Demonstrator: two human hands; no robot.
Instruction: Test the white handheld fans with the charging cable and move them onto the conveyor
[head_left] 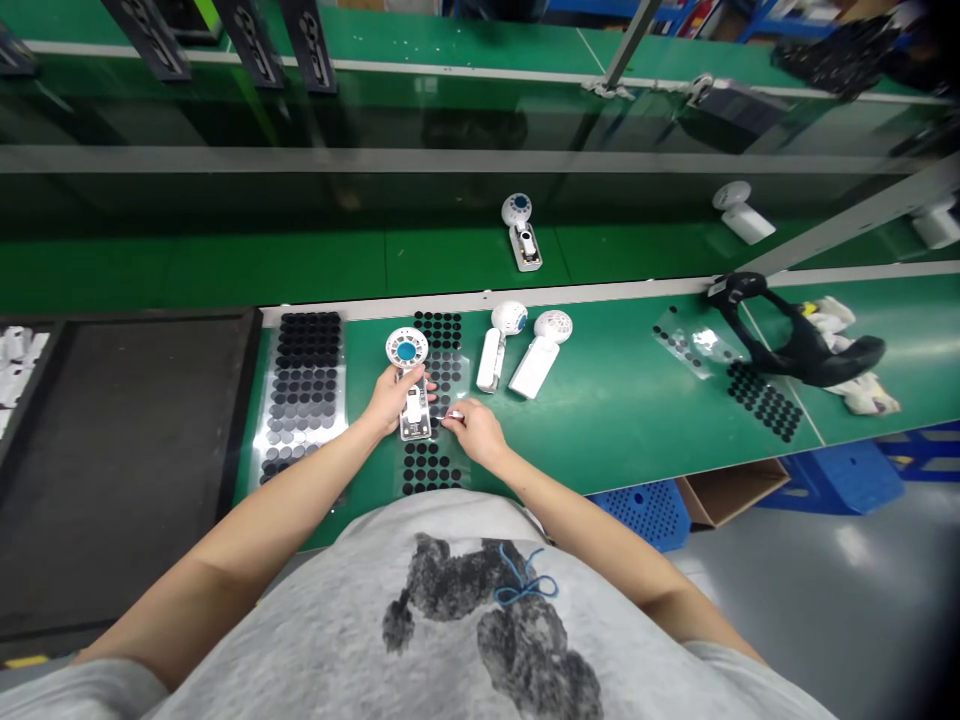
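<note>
My left hand is closed round a white handheld fan, its round head with a blue centre pointing away from me and its inner parts showing. Just right of it, my right hand pinches a small, thin light-coloured tool over a sheet of round black stickers. Another sticker sheet, black and grey, lies to the left. Two white fans, one beside the other, rest on the green table beyond my right hand.
A dark conveyor or tray borders the table at left. One open fan sits on the rear ledge. At right are a black strap-like object, a cloth and more stickers. A metal post slants at right.
</note>
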